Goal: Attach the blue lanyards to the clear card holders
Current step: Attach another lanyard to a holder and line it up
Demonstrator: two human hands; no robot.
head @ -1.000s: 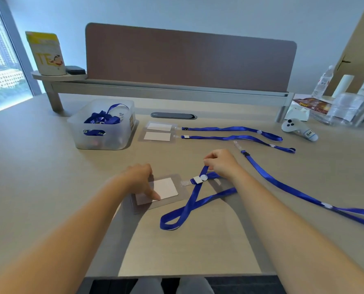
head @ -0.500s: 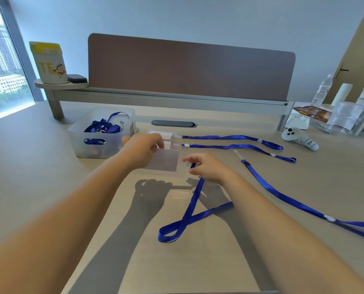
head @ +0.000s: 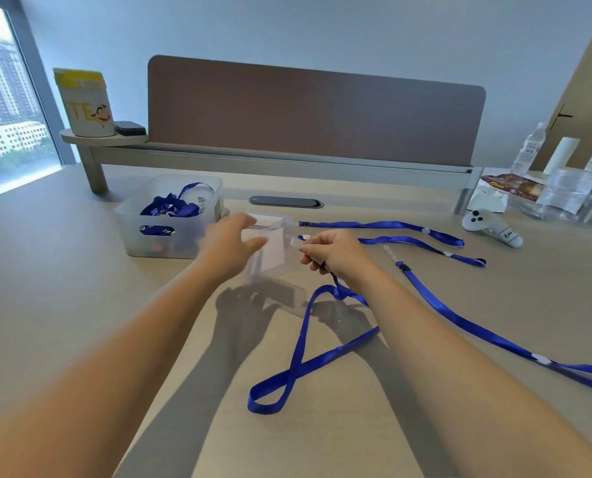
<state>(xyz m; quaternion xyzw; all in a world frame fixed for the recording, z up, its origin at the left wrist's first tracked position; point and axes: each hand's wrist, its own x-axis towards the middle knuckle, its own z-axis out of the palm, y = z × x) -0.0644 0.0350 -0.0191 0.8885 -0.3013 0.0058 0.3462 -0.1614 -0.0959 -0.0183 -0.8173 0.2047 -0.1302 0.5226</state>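
Observation:
A clear card holder with a white card inside hangs in the air above the desk, blurred by motion. My left hand pinches its left edge between thumb and fingers. My right hand pinches the clip end of a blue lanyard at the holder's right tab. That lanyard trails down to the desk and crosses itself in a loop. Two more blue lanyards lie behind, each joined to a clear holder. A loose lanyard runs off to the right, its clip bare.
A translucent bin holding several blue lanyards stands at the back left. A white controller, a water bottle and clear plastic boxes crowd the back right. A brown divider screen closes the desk's far edge.
Both hands lifted the card holder and the lanyard's clip end off the desk and carried them away from me. The lanyard's loop stayed on the desk.

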